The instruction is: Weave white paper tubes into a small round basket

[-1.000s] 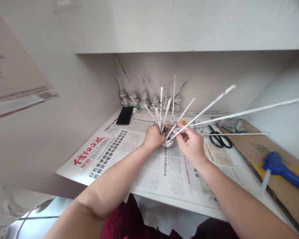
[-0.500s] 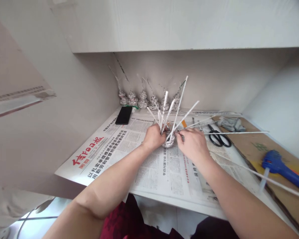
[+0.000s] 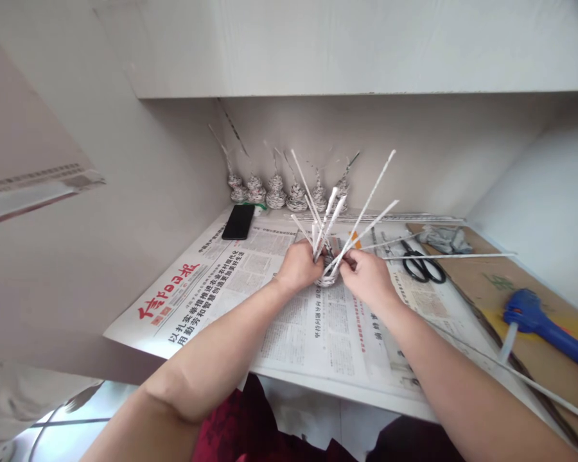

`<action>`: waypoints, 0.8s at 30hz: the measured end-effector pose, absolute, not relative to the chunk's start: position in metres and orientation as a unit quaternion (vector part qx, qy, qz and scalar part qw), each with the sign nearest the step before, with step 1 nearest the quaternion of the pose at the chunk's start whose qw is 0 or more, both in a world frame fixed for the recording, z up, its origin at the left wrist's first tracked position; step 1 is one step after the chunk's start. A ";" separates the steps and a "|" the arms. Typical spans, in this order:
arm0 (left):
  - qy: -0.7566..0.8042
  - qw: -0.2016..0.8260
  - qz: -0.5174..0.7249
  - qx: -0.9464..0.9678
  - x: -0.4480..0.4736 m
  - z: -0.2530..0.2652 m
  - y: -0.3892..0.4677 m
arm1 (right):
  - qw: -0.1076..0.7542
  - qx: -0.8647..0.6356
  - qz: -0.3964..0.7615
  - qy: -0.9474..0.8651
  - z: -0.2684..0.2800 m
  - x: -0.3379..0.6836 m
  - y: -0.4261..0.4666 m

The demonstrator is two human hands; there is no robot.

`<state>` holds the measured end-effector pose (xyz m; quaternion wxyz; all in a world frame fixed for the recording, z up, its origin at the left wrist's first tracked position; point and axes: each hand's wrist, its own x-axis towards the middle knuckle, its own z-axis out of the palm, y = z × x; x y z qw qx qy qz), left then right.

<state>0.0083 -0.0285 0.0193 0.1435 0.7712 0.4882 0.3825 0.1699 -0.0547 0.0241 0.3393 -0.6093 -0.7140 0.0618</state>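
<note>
A small woven paper basket (image 3: 326, 280) stands on the newspaper, with several white rolled-paper strips (image 3: 372, 186) fanning up and outward from its rim. My left hand (image 3: 301, 263) is closed around the basket's left side, at the foot of the upright strips. Fingers of my right hand (image 3: 366, 274) pinch at the right rim, where a paper strip comes out. The exact fingertip contact is partly hidden by the strips. Behind the basket, several finished gourd-shaped woven paper pieces (image 3: 276, 192) stand in a row along the wall.
Newspaper (image 3: 207, 289) covers the table. A black phone (image 3: 239, 222) lies at the back left. Black-handled scissors (image 3: 424, 266) rest to the right, near crumpled grey material (image 3: 446, 239) on cardboard (image 3: 498, 282). A blue glue gun (image 3: 549, 324) lies on the right. A shelf (image 3: 356, 51) overhangs the back.
The upright strips have shifted and lean more to the right. My right hand has moved slightly left, closer against the basket rim; my left hand stays on the basket.
</note>
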 end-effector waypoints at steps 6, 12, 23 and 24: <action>0.458 0.177 0.367 0.790 0.010 0.026 -0.032 | 0.356 -0.622 0.098 -0.691 0.020 0.174 -0.047; 0.395 0.294 0.335 0.803 -0.003 0.034 -0.027 | 0.353 -0.605 0.100 -0.706 0.021 0.177 -0.045; 0.315 0.447 0.234 0.804 -0.026 0.044 -0.015 | 0.339 -0.570 0.093 -0.742 0.022 0.181 -0.043; 0.314 0.457 0.238 0.797 -0.026 0.041 -0.014 | 0.344 -0.564 0.095 -0.745 0.021 0.182 -0.043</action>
